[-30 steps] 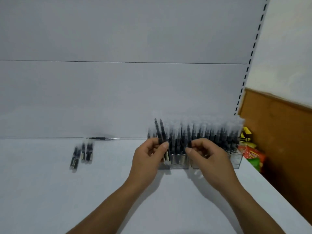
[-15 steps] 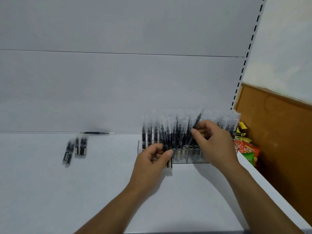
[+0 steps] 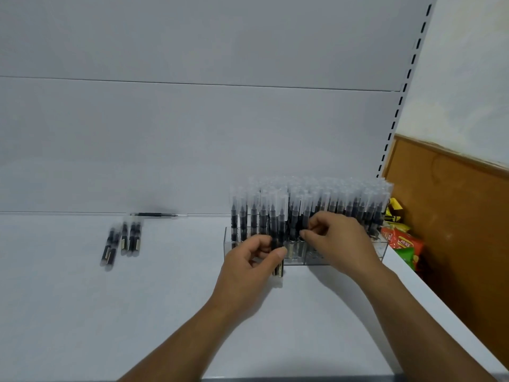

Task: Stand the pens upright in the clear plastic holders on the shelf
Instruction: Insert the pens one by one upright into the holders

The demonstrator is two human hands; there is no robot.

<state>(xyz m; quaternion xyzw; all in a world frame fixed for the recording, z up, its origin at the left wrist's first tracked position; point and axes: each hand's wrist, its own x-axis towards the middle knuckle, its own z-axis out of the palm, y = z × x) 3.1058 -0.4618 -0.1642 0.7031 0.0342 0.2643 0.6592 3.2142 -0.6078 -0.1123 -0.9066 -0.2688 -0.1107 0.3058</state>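
Clear plastic holders [image 3: 316, 256] stand at the back right of the white shelf, packed with many upright black pens with clear caps [image 3: 338, 199]. My left hand [image 3: 248, 267] grips two such pens [image 3: 278, 232] upright in front of the holders' left part, their lower ends below my thumb. My right hand [image 3: 340, 244] is against the holders' front, its fingers curled at the standing pens; whether it pinches one I cannot tell. Several loose pens [image 3: 122, 242] lie flat on the shelf at left.
A thin black refill [image 3: 158, 215] lies along the back wall at left. Colourful snack packets [image 3: 403, 244] sit past the shelf's right edge, beside a brown wooden panel [image 3: 454, 216]. The shelf's front edge runs along the bottom.
My right hand came down from the pen tops to the holders' front, next to my left hand. My left hand still grips its pens, shifted slightly right.
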